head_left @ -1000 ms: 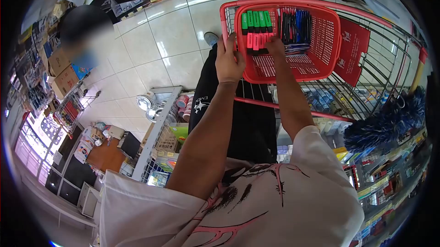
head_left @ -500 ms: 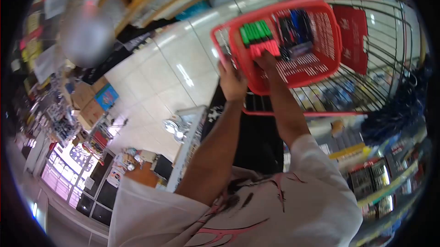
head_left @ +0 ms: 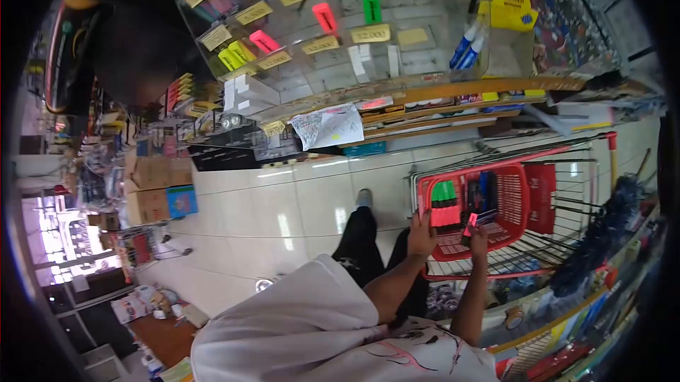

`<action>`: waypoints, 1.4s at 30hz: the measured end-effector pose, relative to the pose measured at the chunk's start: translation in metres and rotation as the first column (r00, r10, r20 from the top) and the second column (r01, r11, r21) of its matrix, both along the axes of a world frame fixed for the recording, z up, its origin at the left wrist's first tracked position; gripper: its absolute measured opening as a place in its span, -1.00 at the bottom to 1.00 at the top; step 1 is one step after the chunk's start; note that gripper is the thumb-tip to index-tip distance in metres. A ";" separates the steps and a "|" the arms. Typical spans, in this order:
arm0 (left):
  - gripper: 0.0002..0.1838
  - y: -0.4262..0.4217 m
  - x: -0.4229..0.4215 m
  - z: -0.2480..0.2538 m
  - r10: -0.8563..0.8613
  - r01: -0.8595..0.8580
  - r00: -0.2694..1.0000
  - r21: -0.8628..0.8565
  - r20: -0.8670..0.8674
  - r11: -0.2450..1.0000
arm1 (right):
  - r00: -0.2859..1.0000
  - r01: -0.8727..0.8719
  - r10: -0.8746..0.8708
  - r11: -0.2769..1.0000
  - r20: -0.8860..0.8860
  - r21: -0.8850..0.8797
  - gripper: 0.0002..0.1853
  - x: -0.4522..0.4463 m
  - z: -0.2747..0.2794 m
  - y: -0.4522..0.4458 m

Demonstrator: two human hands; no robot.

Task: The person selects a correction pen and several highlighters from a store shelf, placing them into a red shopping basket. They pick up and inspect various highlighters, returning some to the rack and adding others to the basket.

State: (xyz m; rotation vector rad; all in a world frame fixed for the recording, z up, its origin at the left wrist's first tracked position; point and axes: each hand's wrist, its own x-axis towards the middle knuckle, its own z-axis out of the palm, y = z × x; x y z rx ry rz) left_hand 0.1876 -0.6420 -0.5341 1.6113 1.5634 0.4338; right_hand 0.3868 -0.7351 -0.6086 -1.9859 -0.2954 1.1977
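Here a pink highlighter is held in the right hand above the near side of the red shopping basket, and could be dropped askew if grip is loosened, while the left hand is placed at the left rim, its closure unclear.

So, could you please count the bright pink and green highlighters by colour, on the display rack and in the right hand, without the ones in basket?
Bright pink highlighters (2 on the display rack, 1 in the right hand): 3
Green highlighter (on the rack): 1
Total: 4
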 end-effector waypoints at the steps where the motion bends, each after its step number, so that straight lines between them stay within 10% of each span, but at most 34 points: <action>1: -0.36 0.008 -0.009 0.006 0.012 -0.012 0.999 -0.007 0.036 1.000 | 0.961 0.243 -0.239 0.970 -0.139 0.014 -0.86 -0.018 0.038 0.010; 4: -0.27 0.059 -0.063 0.033 -0.556 0.612 0.790 -0.272 0.260 0.743 | 0.903 0.420 -0.405 0.902 -0.142 0.097 -0.90 -0.067 0.100 0.028; 6: -0.27 0.079 -0.102 -0.033 -0.685 0.670 0.595 0.211 0.421 0.712 | 0.936 0.343 -0.328 0.930 -0.125 0.133 -0.82 -0.088 0.099 0.037; 8: -0.30 0.136 -0.180 -0.004 -0.791 0.797 0.519 0.151 0.325 0.585 | 0.937 0.345 -0.322 0.914 -0.136 0.214 -0.73 -0.125 0.114 0.057; 12: -0.23 0.220 -0.375 -0.048 -0.652 0.548 0.753 -0.463 -0.090 0.697 | 0.970 0.235 -0.179 0.871 -0.166 0.432 -0.56 -0.189 0.202 0.153; 15: -0.18 0.223 -0.533 -0.086 -0.805 0.298 0.490 -0.803 -0.336 0.516 | 0.999 -0.003 0.031 0.810 -0.037 0.586 -0.56 -0.207 0.261 0.225; 17: -0.35 0.185 -0.592 -0.035 -0.723 0.055 0.513 -0.823 -0.463 0.566 | 0.980 -0.188 0.076 0.626 0.181 0.757 -0.61 -0.225 0.309 0.271; 19: -0.48 0.146 -0.650 -0.092 -0.603 -0.127 0.619 -0.822 -0.502 0.555 | 0.930 -0.359 0.137 0.534 0.341 0.765 -0.69 -0.234 0.358 0.306; 23: -0.49 0.111 -0.610 -0.045 -0.491 -0.110 0.740 -0.803 -0.460 0.586 | 0.632 -0.688 0.021 0.475 0.774 0.549 -0.73 -0.252 0.459 0.351; 33: -0.51 0.035 -0.580 -0.052 -0.035 -0.204 0.955 -0.740 -0.294 0.641 | 0.475 -0.835 0.149 0.386 0.867 0.391 -0.77 -0.253 0.459 0.446; 42: -0.53 0.094 -0.576 -0.070 0.344 -0.302 0.938 -0.566 -0.034 0.767 | 0.055 -0.886 0.087 0.464 0.995 0.009 -0.77 -0.257 0.429 0.458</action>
